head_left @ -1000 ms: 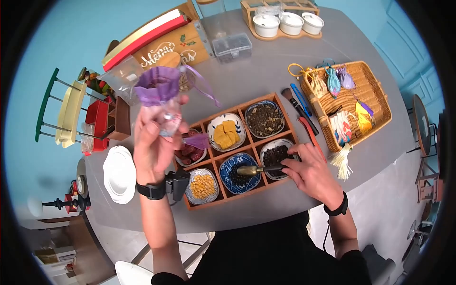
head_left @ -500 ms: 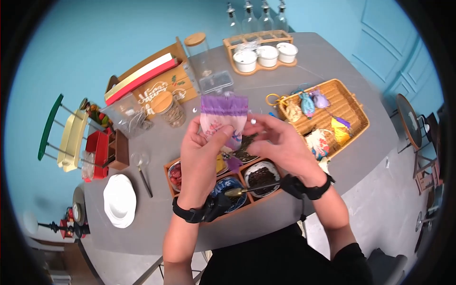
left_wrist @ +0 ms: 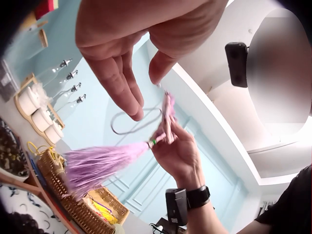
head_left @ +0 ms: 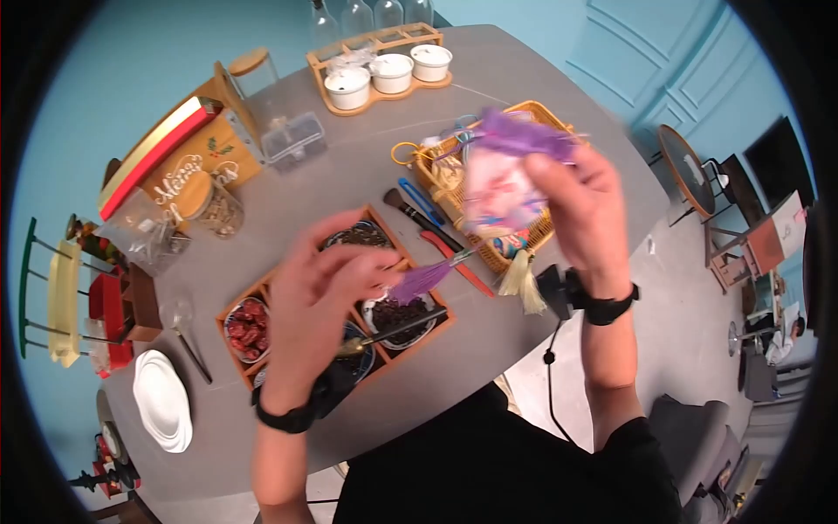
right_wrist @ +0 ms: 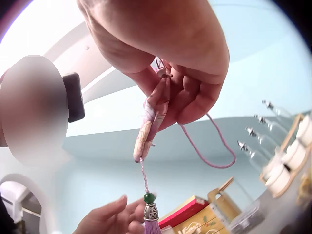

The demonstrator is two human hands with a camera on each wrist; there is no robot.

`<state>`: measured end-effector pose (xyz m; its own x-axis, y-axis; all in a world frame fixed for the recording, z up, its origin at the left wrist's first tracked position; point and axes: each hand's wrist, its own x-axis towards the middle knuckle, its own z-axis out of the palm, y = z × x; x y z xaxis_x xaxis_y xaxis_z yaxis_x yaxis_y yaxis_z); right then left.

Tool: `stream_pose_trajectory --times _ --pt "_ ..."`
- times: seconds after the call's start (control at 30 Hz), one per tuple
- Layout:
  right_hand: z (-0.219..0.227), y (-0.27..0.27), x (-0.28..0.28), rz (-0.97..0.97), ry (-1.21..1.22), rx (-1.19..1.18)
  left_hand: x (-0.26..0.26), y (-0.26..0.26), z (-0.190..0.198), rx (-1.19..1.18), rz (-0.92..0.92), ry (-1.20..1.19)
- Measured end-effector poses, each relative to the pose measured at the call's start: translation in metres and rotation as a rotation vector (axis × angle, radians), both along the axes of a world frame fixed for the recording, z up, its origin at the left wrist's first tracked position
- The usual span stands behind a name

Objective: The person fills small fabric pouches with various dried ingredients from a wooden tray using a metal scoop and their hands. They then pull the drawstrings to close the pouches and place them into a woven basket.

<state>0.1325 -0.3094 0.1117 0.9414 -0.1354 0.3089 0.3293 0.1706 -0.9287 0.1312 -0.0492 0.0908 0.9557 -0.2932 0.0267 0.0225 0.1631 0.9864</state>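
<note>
My right hand (head_left: 587,214) pinches a small drawstring sachet pouch (head_left: 506,185), pink floral with a purple top, and holds it up over the wicker basket (head_left: 534,112). Beneath the pouch hangs a purple tassel (head_left: 422,283); the right wrist view shows a green bead (right_wrist: 149,198) above its silver cap. A thin cord (right_wrist: 214,165) loops out beside the right fingers. My left hand (head_left: 305,306) is apart from the pouch, fingers loosely spread, over the divided wooden box (head_left: 436,336). In the head view its fingertips overlap the tassel's end.
The box carries bowls of dried red fruit (head_left: 248,329) and dark leaves (head_left: 356,234), with a small scoop (head_left: 375,339) across it. A brush (head_left: 410,210), blue cutter (head_left: 421,201) and red tool (head_left: 454,262) lie beside the basket. White plates (head_left: 162,402) stand left; lidded pots (head_left: 391,73) stand behind.
The scoop was released from the right hand onto the box. The pouch passed from the left hand to the right and moved right, over the basket. The left hand drew back left.
</note>
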Motion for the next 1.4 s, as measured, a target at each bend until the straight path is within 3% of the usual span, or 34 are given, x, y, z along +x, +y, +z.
stream_pose_trajectory --times 0.1,0.23,0.37,0.53,0.63,0.77,0.9,0.97,1.03,1.07,1.1,1.17,1.23,1.3,1.33,1.4 --pt "0.016 -0.058 -0.033 -0.139 -0.070 -0.130 -0.011 0.048 -0.017 0.201 0.153 -0.021" --pt "0.007 -0.112 -0.043 -0.104 -0.074 -0.242 -0.032 0.097 -0.039 0.151 0.390 -0.014" --pt "-0.024 -0.134 -0.017 -0.164 0.188 -0.282 -0.053 0.124 -0.052 0.090 0.530 -0.077" --pt "-0.075 -0.122 0.033 0.119 0.523 -0.385 -0.063 0.140 -0.062 0.067 0.626 -0.077" --pt "-0.080 -0.105 0.055 0.141 0.508 -0.488 -0.065 0.140 -0.063 0.065 0.686 -0.071" --pt "-0.079 -0.101 0.070 0.179 0.504 -0.401 -0.063 0.134 -0.061 0.078 0.723 -0.082" --pt "-0.103 -0.096 0.058 0.168 0.637 -0.646 -0.060 0.136 -0.071 0.130 0.752 -0.069" --pt "-0.104 -0.093 0.052 0.216 0.663 -0.608 -0.064 0.139 -0.076 0.166 0.747 -0.052" --pt "-0.105 -0.095 0.048 0.089 0.618 -1.208 -0.063 0.143 -0.080 0.181 0.713 -0.042" --pt "-0.117 -0.100 0.046 -0.024 0.300 -1.307 -0.062 0.145 -0.080 0.178 0.708 -0.039" --pt "-0.111 -0.097 0.044 -0.026 0.303 -1.310 -0.063 0.148 -0.077 0.245 0.681 0.007" --pt "-0.091 -0.082 0.043 -0.257 0.067 -1.463 -0.064 0.154 -0.078 0.304 0.661 0.056" --pt "-0.086 -0.076 0.044 -0.164 0.019 -1.429 -0.065 0.161 -0.087 0.591 0.749 -0.009" --pt "-0.097 -0.076 0.048 0.359 0.225 -1.242 -0.062 0.166 -0.090 0.644 0.749 -0.014" --pt "-0.097 -0.075 0.051 0.487 0.332 -1.267 -0.058 0.167 -0.090 0.707 0.736 -0.023" --pt "-0.075 -0.075 0.058 0.412 0.348 -1.244 -0.058 0.158 -0.087 0.683 0.737 -0.012"
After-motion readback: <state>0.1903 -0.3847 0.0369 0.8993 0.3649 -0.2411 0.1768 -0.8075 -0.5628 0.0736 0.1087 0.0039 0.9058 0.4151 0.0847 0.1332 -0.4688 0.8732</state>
